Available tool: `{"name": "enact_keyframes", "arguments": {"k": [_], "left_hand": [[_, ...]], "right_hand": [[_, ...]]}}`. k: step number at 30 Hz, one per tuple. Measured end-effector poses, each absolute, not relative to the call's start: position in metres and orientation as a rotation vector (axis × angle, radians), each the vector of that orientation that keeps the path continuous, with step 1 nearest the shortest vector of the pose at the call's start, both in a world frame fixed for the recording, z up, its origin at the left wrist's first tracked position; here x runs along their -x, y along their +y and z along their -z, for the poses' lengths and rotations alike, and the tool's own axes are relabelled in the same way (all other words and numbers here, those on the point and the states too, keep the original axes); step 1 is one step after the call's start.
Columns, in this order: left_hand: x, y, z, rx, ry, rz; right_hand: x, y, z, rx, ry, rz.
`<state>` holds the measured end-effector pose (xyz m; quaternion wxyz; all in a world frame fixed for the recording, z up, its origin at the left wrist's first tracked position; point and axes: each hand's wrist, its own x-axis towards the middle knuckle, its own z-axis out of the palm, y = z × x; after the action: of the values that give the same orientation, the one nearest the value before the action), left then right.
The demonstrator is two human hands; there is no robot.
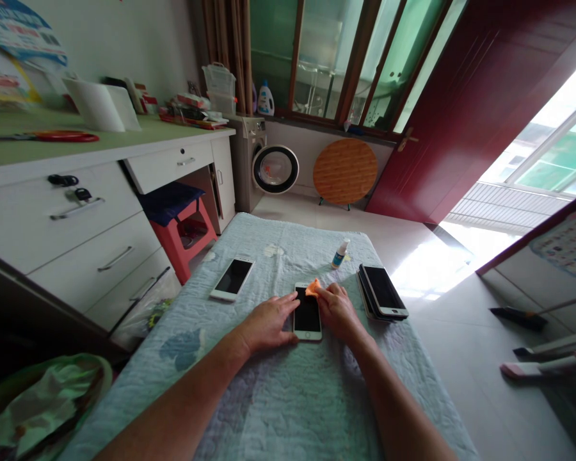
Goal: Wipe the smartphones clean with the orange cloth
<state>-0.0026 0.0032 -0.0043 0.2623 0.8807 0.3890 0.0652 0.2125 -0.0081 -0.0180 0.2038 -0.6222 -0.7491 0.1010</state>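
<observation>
A white smartphone (308,315) with a dark screen lies face up on the quilted cloth in front of me. My left hand (270,323) rests along its left edge, fingers stretched out and thumb near the bottom corner. In my right hand (336,308) an orange cloth (312,288) is pinched, and it touches the top of the screen. Another white smartphone (233,279) lies to the left. To the right sits a stack of phones (384,291), the top one face up. Beyond my right hand a small spray bottle (340,254) stands upright.
The pale blue quilted cloth (269,397) covers the table. On the left are a white desk (77,218), a red stool (187,230) and a waste bin (103,371). Behind stand a washing machine (246,163) with its door open and a round wooden tabletop (345,169).
</observation>
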Motion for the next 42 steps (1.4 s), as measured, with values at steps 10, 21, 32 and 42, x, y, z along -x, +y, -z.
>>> {"name": "enact_keyframes", "arguments": {"k": [10, 21, 32, 42], "left_hand": [[0.003, 0.002, 0.003, -2.393, 1.047, -0.183], [0.003, 0.002, 0.007, -2.411, 1.042, -0.209], [0.003, 0.003, 0.004, -2.38, 1.048, -0.18], [0.004, -0.001, 0.003, -2.287, 1.107, -0.273]], "right_hand": [[-0.201, -0.025, 0.001, 1.575, -2.268, -0.36], [-0.207, -0.047, -0.025, 1.273, -2.487, -0.815], [-0.219, -0.011, 0.005, 1.674, -2.183, -0.413], [-0.197, 0.004, 0.001, 1.694, -2.297, -0.256]]}}
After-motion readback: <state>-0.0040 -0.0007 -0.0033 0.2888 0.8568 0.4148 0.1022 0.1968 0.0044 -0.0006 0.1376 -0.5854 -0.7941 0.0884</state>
